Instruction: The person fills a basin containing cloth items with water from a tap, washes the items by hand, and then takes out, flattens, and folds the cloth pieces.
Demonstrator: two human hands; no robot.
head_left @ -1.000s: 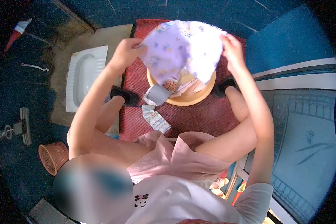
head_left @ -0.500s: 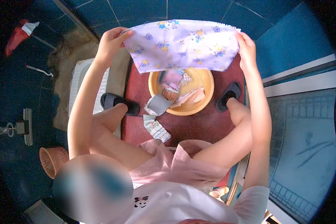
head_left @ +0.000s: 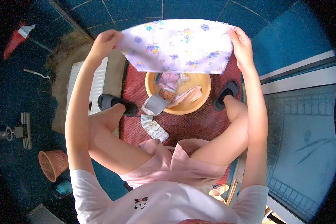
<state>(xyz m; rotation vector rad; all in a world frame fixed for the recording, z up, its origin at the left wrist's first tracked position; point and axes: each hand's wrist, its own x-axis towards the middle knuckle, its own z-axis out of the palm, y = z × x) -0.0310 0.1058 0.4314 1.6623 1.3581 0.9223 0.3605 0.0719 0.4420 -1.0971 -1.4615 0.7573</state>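
Note:
A white floral cloth (head_left: 179, 48) is stretched wide between my hands, above the far part of a yellow basin (head_left: 207, 89). My left hand (head_left: 107, 40) is closed on its left corner, and my right hand (head_left: 240, 43) pinches its upper right corner. Inside the basin lie a pink-purple cloth (head_left: 169, 80) and a pale pink cloth (head_left: 192, 96). A grey cloth piece (head_left: 155, 104) hangs over the near left rim, and a patterned strip (head_left: 155, 128) extends from it onto the red mat (head_left: 194, 128).
A white squat toilet (head_left: 100, 80) is set in the floor at left. My slippered feet flank the basin. An orange basket (head_left: 53, 164) stands at lower left. Along the right runs a frosted glass panel (head_left: 302, 142).
The cloth was bunched and partly folded a second ago; it is now spread taut between my hands. My hands have moved apart, and more of the basin shows.

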